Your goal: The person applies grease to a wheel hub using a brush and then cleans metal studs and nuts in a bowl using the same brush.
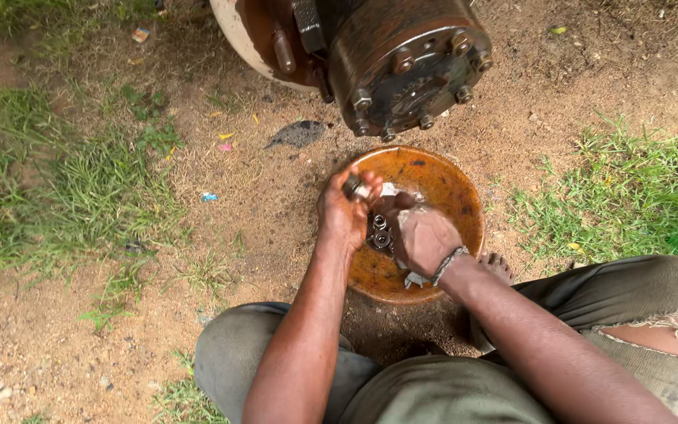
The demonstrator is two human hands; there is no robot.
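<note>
your left hand point(344, 213) and right hand point(425, 235) are close together over the orange bowl point(453, 196), both down in it. left fingers are pinched on a small dark metal part point(352, 185), looks like a nut or bolt head, held at the bowl's near-left rim. right hand is curled around a pale rag point(390, 191) just beside that part; can't tell how tight the grip is. a few more nuts point(379, 232) lie in the bowl between your hands, in brownish liquid. the rusty wheel hub point(410, 67) sits just beyond the bowl with studs and several nuts showing on its face. judging from this, cleaning is partway: one piece in hand, several waiting in the bowl.
</note>
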